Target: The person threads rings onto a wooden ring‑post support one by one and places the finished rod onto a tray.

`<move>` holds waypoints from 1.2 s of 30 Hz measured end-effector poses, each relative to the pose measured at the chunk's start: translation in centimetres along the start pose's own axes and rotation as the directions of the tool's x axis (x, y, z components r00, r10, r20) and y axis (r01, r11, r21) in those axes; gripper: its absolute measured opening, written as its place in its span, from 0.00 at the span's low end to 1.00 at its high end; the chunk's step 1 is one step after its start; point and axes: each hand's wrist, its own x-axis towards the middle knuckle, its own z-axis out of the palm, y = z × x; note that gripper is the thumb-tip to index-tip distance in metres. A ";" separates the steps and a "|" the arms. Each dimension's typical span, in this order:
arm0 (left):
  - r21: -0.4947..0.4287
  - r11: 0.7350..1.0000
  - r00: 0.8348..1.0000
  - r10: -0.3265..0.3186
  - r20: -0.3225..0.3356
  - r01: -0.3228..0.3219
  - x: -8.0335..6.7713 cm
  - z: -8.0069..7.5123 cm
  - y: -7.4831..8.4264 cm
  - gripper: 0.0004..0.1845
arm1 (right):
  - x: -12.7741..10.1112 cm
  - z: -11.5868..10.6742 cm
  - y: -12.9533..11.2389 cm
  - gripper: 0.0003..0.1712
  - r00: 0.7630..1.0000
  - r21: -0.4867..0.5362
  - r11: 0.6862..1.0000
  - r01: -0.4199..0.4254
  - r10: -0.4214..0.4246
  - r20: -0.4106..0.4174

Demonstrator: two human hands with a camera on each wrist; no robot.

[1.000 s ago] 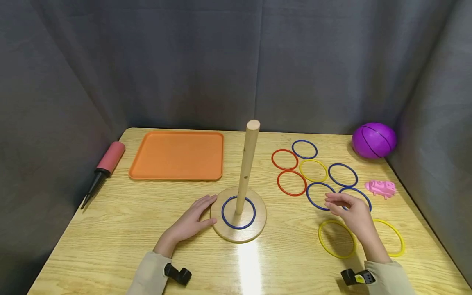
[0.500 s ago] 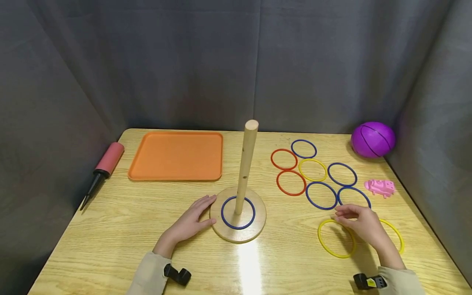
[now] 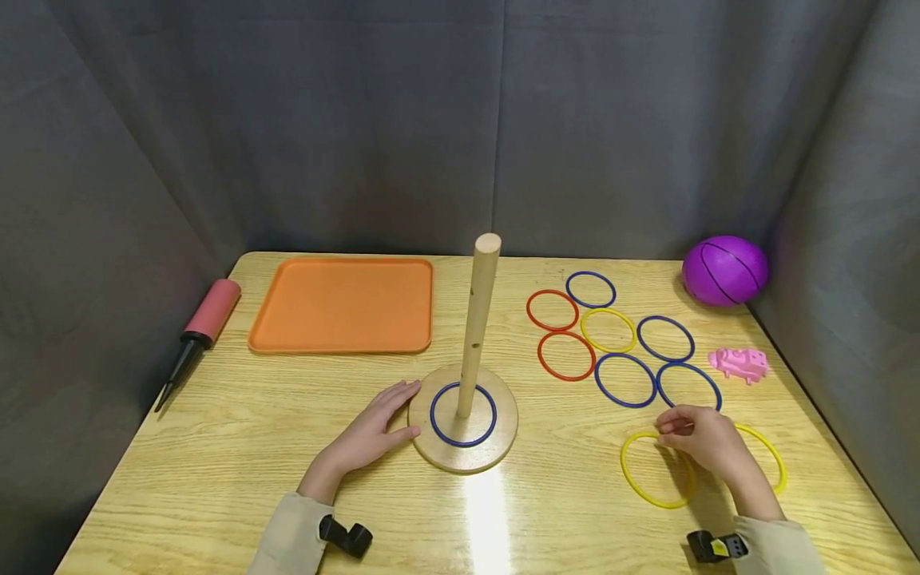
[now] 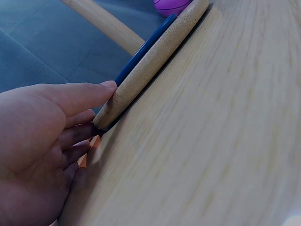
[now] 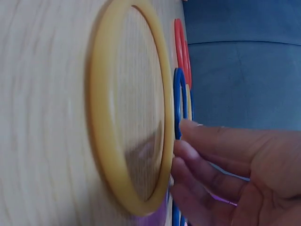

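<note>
A wooden stand with an upright peg [image 3: 477, 335] and round base [image 3: 503, 423] stands mid-table. One blue ring [image 3: 437, 431] lies on its base around the peg. My left hand [image 3: 366, 431] rests against the base's left side, fingers fairly straight; in the left wrist view, the thumb [image 4: 96, 92] touches the base's edge beside the blue ring. At the right, my right hand [image 3: 700, 439] has its thumb and curled fingertips at the far edge of a yellow ring [image 3: 640, 489], pinching it. The right wrist view shows this ring low over the tabletop. Another yellow ring [image 3: 776, 457] lies partly hidden behind that hand.
Beyond the right hand lie red rings [image 3: 552, 372], several blue rings [image 3: 600, 385] and a yellow ring [image 3: 585, 331]. A pink toy [image 3: 739, 364] and purple ball [image 3: 724, 271] sit farther right. An orange tray [image 3: 345, 307] and pink-and-black hand pump [image 3: 212, 311] are at left.
My right hand has come down and toward me from over the blue rings to the near yellow ring, which has shifted slightly toward me. The left hand stays at the base.
</note>
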 end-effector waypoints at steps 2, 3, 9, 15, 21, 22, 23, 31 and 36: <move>0.001 1.000 1.000 0.001 -0.002 -0.001 0.0 0.0 0.0 0.37 | 0.1 0.0 0.0 0.08 1.000 -0.022 1.000 -0.011 0.012 0.010; 0.000 1.000 1.000 0.000 -0.002 0.000 0.0 0.0 0.0 0.37 | 0.1 0.0 0.1 0.08 1.000 -0.036 0.999 -0.017 0.018 0.015; -0.002 1.000 1.000 -0.005 0.002 0.005 0.0 -0.1 0.1 0.37 | 0.3 0.1 0.0 0.04 0.999 -0.081 0.997 -0.013 0.016 0.034; -0.013 1.000 1.000 -0.014 0.009 0.014 0.1 -0.1 0.2 0.38 | 0.4 0.3 -0.1 0.02 0.999 -0.086 0.996 -0.002 0.006 0.046; -0.004 1.000 1.000 -0.010 0.009 0.010 0.0 -0.1 0.2 0.38 | 0.3 0.3 -0.2 0.04 1.000 -0.072 0.997 0.016 -0.015 0.013; -0.005 1.000 1.000 -0.013 0.010 0.013 0.0 -0.1 0.2 0.38 | 0.2 0.3 -0.2 0.05 1.000 -0.055 0.998 0.019 -0.018 0.009; -0.006 1.000 1.000 -0.015 0.011 0.015 0.0 -0.1 0.2 0.38 | 0.2 0.3 -0.2 0.06 1.000 -0.035 0.999 0.018 -0.017 0.007; 0.011 1.000 1.000 -0.011 0.010 0.010 0.0 -0.1 0.1 0.38 | 0.0 0.2 -1.1 0.12 0.998 0.237 0.971 -0.026 0.010 0.068; 0.007 1.000 1.000 -0.004 0.006 0.004 0.0 -0.1 0.0 0.38 | 0.2 -0.2 -2.5 0.16 0.995 0.375 0.927 -0.004 -0.034 0.094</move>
